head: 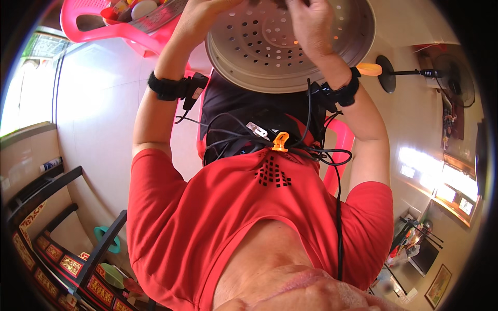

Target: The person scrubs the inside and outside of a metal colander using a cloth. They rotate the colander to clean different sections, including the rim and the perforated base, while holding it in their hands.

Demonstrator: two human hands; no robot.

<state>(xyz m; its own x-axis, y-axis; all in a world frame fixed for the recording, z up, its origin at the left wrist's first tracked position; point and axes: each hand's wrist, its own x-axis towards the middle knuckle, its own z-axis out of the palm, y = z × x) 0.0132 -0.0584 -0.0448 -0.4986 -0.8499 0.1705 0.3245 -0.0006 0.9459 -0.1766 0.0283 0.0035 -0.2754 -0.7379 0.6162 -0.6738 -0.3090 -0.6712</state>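
A round metal steamer tray (249, 68) with many punched holes sits over my lap, its upper part cut off by the top edge of the view. My left hand (218, 4) reaches above its left side, with the fingertips outside the picture. Over the tray's right half is my right hand (312, 27), its fingers bent and partly cut off at the top. Something dark brown (268, 3) shows at the top edge between the two hands; what it is and which hand holds it cannot be made out. Both wrists carry black straps with small cabled devices.
Black cables (229, 136) cross my lap, near an orange clip (281, 142) and a white clip (257, 130). A pink plastic chair (97, 35) at upper left bears another perforated metal tray (163, 17) and small items. Dark carved furniture (103, 245) stands lower left.
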